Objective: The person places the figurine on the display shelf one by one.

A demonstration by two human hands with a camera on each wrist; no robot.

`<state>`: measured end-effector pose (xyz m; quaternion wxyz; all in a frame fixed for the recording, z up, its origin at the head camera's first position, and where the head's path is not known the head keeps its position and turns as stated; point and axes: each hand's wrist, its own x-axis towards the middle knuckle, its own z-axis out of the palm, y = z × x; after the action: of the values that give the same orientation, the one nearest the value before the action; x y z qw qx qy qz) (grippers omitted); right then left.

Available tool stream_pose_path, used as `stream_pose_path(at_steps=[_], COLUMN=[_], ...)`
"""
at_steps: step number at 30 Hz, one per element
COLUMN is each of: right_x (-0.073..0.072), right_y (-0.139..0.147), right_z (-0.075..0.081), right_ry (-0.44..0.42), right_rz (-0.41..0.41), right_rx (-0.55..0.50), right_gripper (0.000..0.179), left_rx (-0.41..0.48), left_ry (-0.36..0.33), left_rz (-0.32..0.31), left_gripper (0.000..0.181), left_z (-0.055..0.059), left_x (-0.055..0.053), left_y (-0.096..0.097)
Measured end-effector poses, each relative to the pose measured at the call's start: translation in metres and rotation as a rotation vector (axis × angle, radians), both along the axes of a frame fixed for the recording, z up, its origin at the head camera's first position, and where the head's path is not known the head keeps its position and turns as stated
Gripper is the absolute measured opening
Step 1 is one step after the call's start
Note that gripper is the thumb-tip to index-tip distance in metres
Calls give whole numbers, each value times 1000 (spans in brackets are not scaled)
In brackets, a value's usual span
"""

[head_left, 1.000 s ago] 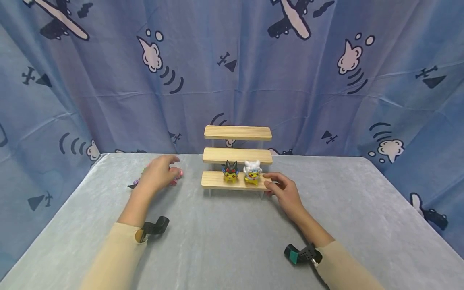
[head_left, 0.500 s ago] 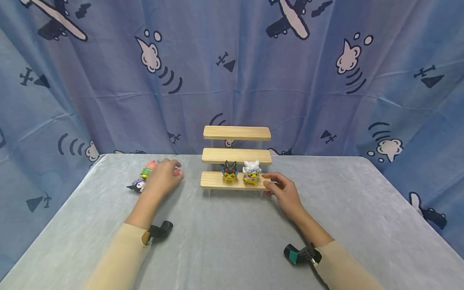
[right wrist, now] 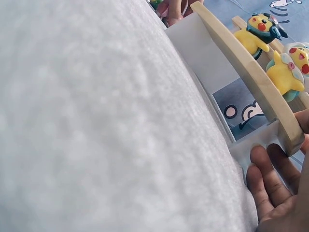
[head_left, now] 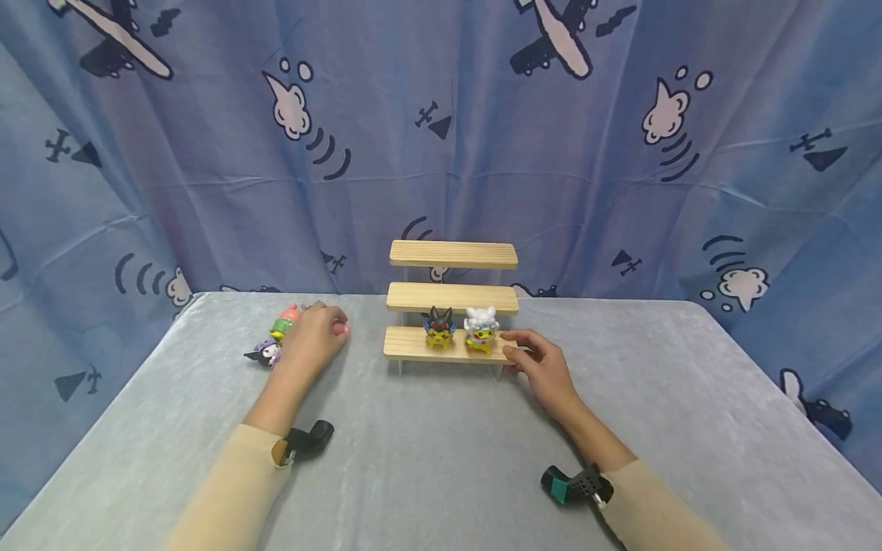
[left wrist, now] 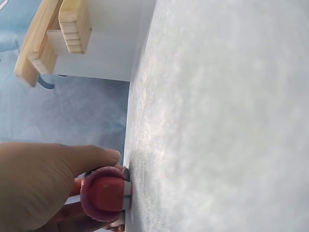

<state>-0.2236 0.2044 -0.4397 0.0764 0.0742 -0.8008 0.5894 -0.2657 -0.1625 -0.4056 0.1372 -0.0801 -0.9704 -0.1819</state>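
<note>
A creased blue curtain is hung at twelve o'clock, with airplanes printed at ten and one; toward six, a tabletop is covered in pale grey fabric.

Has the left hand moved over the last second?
Yes. In the head view, the left hand has shifted slightly right, nearer the three-tier wooden shelf.

Plain cream fabric clothes the person's arms, the left sleeve and matching right sleeve stopping short of a bare left hand and bare right hand. A bent, black wrist camera sits at the left cuff; its angular black counterpart on the right shows a teal-green panel, a dotted surface and a small silvery piece, with a thin dark cable along the sleeve.
</note>
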Motion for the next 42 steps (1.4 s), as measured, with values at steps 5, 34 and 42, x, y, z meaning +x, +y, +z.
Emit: stream_pose_path(at_steps=[5,34,42], right_x=[0,0,1], right_y=[0,0,0], right_z=[0,1,1], right_ry=[0,-9,-6], right_rz=[1,-6,-9], right_rx=[0,10,26], right_gripper=[31,31,31], left_rx=[7,204,71], left_ry=[43,-115,-51], left_rz=[-14,-86,-32], left_gripper=[18,33,54], left_z=[-1,-2,-4], left_x=[-1,-5,-1], left_y=[-1,3,11])
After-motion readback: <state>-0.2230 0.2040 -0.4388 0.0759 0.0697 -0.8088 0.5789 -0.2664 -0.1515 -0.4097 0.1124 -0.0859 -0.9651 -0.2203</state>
